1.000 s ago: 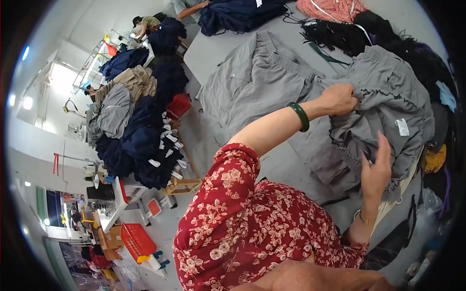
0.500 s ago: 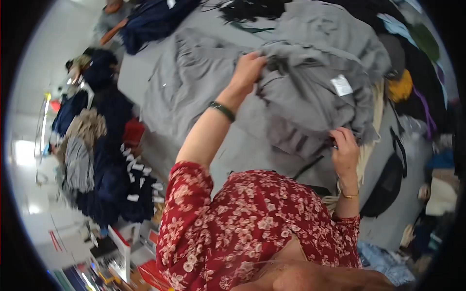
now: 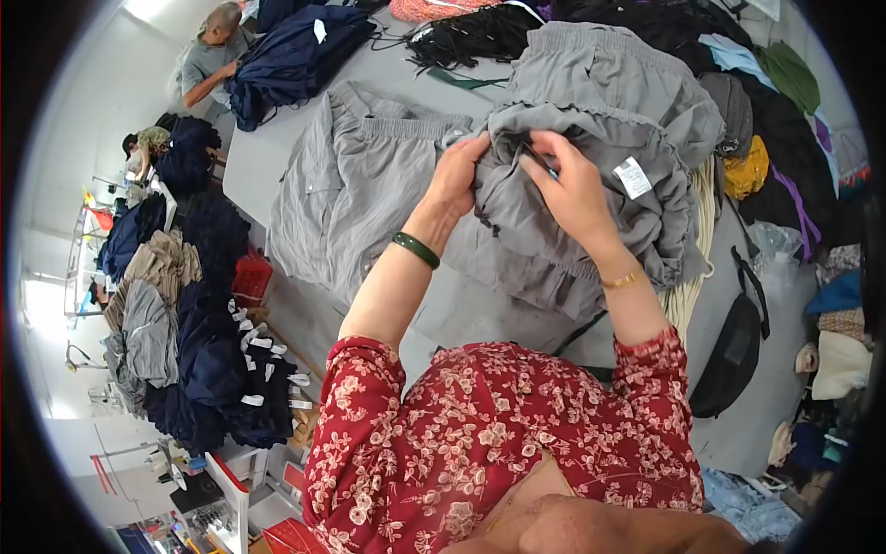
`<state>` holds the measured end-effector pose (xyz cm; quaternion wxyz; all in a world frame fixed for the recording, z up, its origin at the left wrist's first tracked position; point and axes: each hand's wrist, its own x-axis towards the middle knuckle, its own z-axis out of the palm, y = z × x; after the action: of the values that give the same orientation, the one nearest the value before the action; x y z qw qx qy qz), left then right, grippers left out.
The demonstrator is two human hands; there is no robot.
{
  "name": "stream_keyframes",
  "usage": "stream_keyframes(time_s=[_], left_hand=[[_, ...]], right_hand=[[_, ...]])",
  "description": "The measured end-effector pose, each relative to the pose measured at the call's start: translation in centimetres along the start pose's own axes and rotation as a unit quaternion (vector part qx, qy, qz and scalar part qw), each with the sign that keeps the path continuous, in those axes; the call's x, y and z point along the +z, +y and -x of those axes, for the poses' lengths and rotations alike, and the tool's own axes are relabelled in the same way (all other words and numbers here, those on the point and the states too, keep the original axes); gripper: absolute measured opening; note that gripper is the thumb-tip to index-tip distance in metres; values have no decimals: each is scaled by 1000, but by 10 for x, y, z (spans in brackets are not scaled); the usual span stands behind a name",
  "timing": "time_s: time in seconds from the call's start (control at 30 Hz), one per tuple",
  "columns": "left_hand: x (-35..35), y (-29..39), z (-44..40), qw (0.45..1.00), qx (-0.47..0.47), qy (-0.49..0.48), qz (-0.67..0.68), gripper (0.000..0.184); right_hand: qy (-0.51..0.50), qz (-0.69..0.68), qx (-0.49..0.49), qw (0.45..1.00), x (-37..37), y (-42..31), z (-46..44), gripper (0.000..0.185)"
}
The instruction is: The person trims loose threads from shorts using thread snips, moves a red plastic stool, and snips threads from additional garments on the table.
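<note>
Left hand (image 3: 452, 180): fingers and thumb pinched closed on the bunched edge of a grey garment (image 3: 526, 217). Right hand (image 3: 574, 194): half curled, thumb and forefinger around a small dark item (image 3: 550, 171), too small to identify; fingertips at the garment's folded opening.

Position: garment lies on the counter (image 3: 263, 166), ahead of me, well in from the left edge. It reaches from my left hand rightward beneath my right forearm. Heaped, so long axis is uncertain; its gathered seam runs roughly left to right.

Key relation: opening sits between my two hands, just right of the left fingertips. Both hands about equally near; right comes in over the cloth from the near edge.

Surroundings: white label (image 3: 633, 177) on the garment, right of my right hand. Second grey garment (image 3: 360, 175) spread toward the left edge. Black cords (image 3: 461, 39) near the far edge. Pale cords (image 3: 688, 291) and black bag (image 3: 734, 360) to the right. Beyond the far-left corner, another person (image 3: 205, 78) handles navy cloth (image 3: 295, 60).
</note>
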<state>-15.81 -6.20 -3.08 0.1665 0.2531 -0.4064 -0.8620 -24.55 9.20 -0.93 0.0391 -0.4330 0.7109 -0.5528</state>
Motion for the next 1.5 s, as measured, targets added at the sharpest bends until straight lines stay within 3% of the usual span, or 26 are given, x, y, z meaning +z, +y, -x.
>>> stream_keyframes(time_s=[0.13, 0.2, 0.23, 0.3, 0.37, 0.4, 0.47, 0.5, 0.53, 0.63, 0.7, 0.73, 0.77, 0.83, 0.87, 0.9, 0.93, 0.97, 1.03, 1.13, 1.23, 1.33, 1.43, 1.5], left_hand=[[-5, -3, -2, 999, 0, -21, 50, 21], [-10, -5, -6, 996, 2, -37, 82, 25], [-11, -4, -6, 995, -9, -43, 93, 27], [-9, 1, -2, 992, -33, -57, 111, 30], [-11, 2, 0, 989, -38, -84, 119, 33], [-11, 4, 3, 986, -43, -98, 125, 33], [-11, 5, 5, 982, -48, -124, 132, 33], [-10, 6, 5, 983, -51, -128, 125, 33], [-10, 6, 4, 983, -52, -132, 118, 33], [0, 10, 12, 984, -49, -160, 58, 32], [0, 15, 16, 979, -51, -199, 7, 33], [-11, 9, 7, 976, -32, -201, -72, 32], [-13, 16, 9, 976, -35, -202, -70, 32], [-11, 26, 17, 976, -40, -207, -62, 33], [-1, 33, 24, 983, -14, -176, -45, 36], [7, 32, 30, 970, 110, -81, -202, 37], [13, 30, 35, 908, 227, 18, -351, 38], [21, 31, 43, 801, 335, 112, -483, 40], [48, 24, 72, 636, 600, 44, -482, 42], [103, -14, 97, 508, 611, -151, -588, 38], [61, -57, 74, 388, 442, -253, -769, 24], [10, -25, 83, 522, 372, -198, -741, 17], [7, -6, 92, 551, 382, -130, -731, 15], [35, 0, 102, 558, 464, -97, -681, 16]], right_hand=[[-63, -37, 77, 994, 6, 4, -11, 17], [-118, -211, 63, 968, -8, -5, 16, 13], [-226, -268, 46, 935, -23, -17, 34, 12], [-453, -374, 4, 809, -50, -41, 55, 14], [-542, -392, -47, 742, -58, -51, 61, 15], [-516, -368, -72, 770, -58, -56, 64, 14], [-318, -241, -16, 917, -53, -46, 57, 9], [-217, -170, 21, 961, -48, -42, 49, 13], [-134, -108, -1, 985, -45, -34, 35, 15], [57, 68, -63, 994, -45, -19, -9, 22], [53, 117, -125, 984, -41, 11, -38, 24], [-2, 120, -157, 980, -48, 34, -48, 25], [-60, 2, -112, 992, -56, 31, -55, 19], [-39, -91, 32, 995, -86, 2, -57, 13], [18, -80, -54, 995, -105, -4, -62, 12], [74, -69, -135, 986, -120, -11, -65, 11], [97, -17, -122, 988, -133, -24, -65, 10], [119, 35, -106, 987, -146, -38, -66, 11], [142, 128, -96, 977, -151, -35, -70, 16], [133, 202, -69, 968, -139, -9, -74, 21], [150, 329, 33, 932, -142, 17, -71, 19], [64, 399, 111, 908, -137, 80, -53, 20], [124, 244, 40, 961, -142, 96, -34, 21], [145, 198, 40, 969, -152, 76, -26, 25]])
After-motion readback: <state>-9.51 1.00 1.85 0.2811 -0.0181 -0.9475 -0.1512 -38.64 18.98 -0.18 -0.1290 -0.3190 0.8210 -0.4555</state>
